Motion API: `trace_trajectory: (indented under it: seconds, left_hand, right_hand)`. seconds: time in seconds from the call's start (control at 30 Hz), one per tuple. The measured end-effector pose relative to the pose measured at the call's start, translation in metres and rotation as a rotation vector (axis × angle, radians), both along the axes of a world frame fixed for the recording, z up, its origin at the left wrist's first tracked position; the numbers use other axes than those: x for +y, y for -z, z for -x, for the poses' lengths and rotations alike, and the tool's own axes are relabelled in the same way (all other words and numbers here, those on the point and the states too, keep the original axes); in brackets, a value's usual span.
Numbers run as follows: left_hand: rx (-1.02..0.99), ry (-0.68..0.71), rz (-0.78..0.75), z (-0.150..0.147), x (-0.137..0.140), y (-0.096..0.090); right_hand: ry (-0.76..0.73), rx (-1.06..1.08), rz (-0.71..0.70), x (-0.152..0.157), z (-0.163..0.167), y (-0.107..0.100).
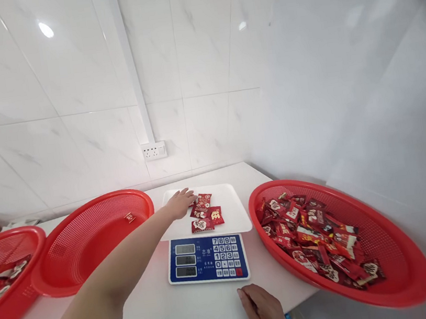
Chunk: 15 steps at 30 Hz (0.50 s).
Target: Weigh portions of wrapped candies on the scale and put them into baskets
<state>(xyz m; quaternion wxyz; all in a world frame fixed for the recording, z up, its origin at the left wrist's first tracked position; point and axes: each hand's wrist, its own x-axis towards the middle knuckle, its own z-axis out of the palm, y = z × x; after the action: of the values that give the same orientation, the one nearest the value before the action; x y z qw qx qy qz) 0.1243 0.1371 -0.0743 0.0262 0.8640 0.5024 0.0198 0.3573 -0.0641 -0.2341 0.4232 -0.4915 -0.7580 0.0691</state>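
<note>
My left hand [180,203] reaches over the white weighing tray [233,212] with its fingers stretched out. Its fingertips are at the upper-left edge of a small group of red snack packets [206,212]; one packet is partly hidden behind them. Below the tray is the scale's blue keypad panel [207,259], whose small display digits are too faint to read. My right hand [264,311] rests, fingers curled, by the table's front edge, with no item visible in it.
On the right, a large red basket [406,264] holds many snack packets. Another red basket [89,240] on the left has one small packet inside. At the far left, a further red basket [22,300] contains several packets. A wall socket [154,151] sits behind the white table [155,315].
</note>
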Motion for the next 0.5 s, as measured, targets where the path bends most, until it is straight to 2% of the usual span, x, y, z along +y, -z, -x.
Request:
trace_trajectory:
  seconds: [0.1,0.27,0.4,0.5]
  left_hand:
    - [-0.035,-0.034,0.021,0.003,0.01,-0.001]
    - [-0.153,-0.235,0.065,0.007,0.008,-0.007]
    - [-0.231,-0.299,0.152,-0.014,0.007,-0.009]
    - [-0.214,-0.359,0.175,-0.037,0.012,-0.007]
  right_hand:
    - [0.021,-0.009,0.001,0.0,0.001,0.0]
    - [0.01,-0.022,-0.005,0.001,0.001,0.003]
    - [0.003,-0.029,-0.002,0.001,0.001,0.004]
    - [0.009,-0.033,-0.01,0.001,0.001,0.004]
